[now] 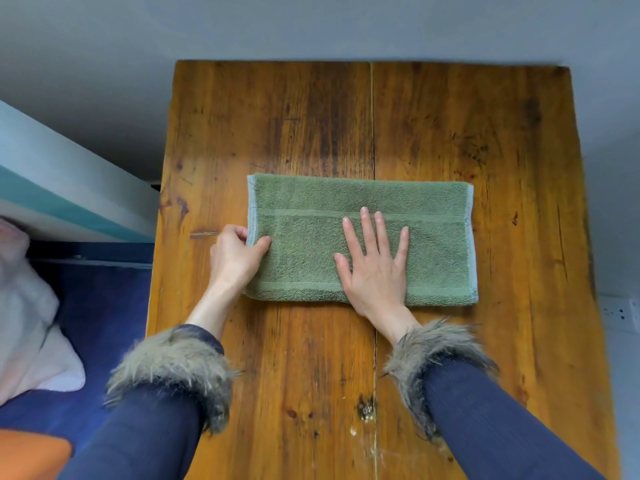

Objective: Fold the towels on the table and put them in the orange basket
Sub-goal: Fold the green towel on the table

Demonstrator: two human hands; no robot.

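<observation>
**Green towel folded on table, both hands on it**

Head view: wooden table [433,133] w/ a seam running front to back down its middle. The green towel [346,202] lies flat across that seam, roughly centred btwn the left and right edges and midway btwn far and near edges. It's a long rectangle, folded, w/ pale hems at both short ends and a woven band running lengthwise.

Left hand [235,254] is at the towel's left short end: thumb on top, fingers curled at the hem, pinching that edge. Right hand [375,268] lies flat on the towel's near half, fingers spread and straight, palm pressing the cloth down, heel of the hand at the towel's near edge. Both arms wear dark blue sleeves w/ shaggy fur cuffs [173,368].

Off the table's left edge, low in the near-left corner of the view, an orange shape [31,455] shows; probably the orange basket, but only a corner is visible, can't tell for sure. Above it, a pale cloth [27,323] lies on a dark blue surface [104,306]. A wall socket [620,311] sits past the table's right edge.
</observation>
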